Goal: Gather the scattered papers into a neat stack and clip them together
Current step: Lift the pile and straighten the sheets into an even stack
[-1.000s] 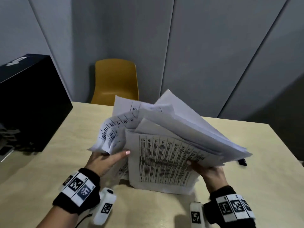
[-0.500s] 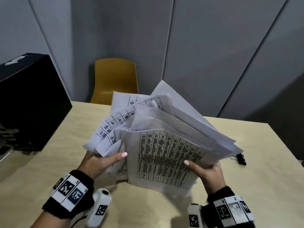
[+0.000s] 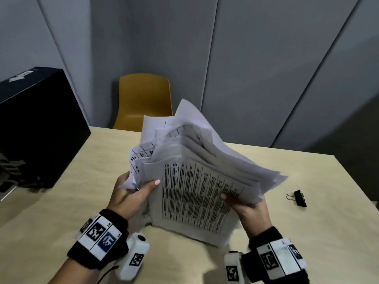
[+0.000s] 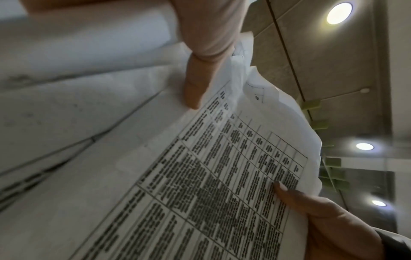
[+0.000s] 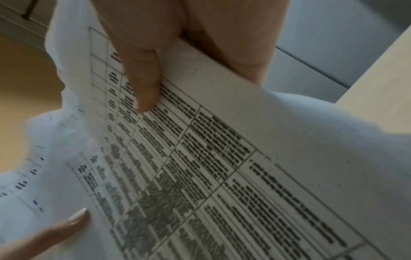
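An uneven bundle of white printed papers (image 3: 196, 181) stands tilted on its lower edge on the wooden table (image 3: 307, 222). My left hand (image 3: 133, 193) grips the bundle's left side, thumb on the front sheet. My right hand (image 3: 244, 206) grips the right side, thumb on the printed table. The wrist views show the same papers (image 4: 211, 176) (image 5: 200, 158) with a thumb (image 4: 195, 84) (image 5: 142, 82) pressed on them. The sheets fan out untidily at the top. A black binder clip (image 3: 299, 198) lies on the table to the right, apart from both hands.
A black box (image 3: 37, 128) stands on the table's left side. A yellow chair (image 3: 143, 99) stands behind the far edge, against grey wall panels. Bare tabletop shows left of the papers and around the clip.
The bundle has been pulled together and stood more upright; its right edge has drawn in leftward, uncovering the binder clip. Both hands keep their hold on the sides.
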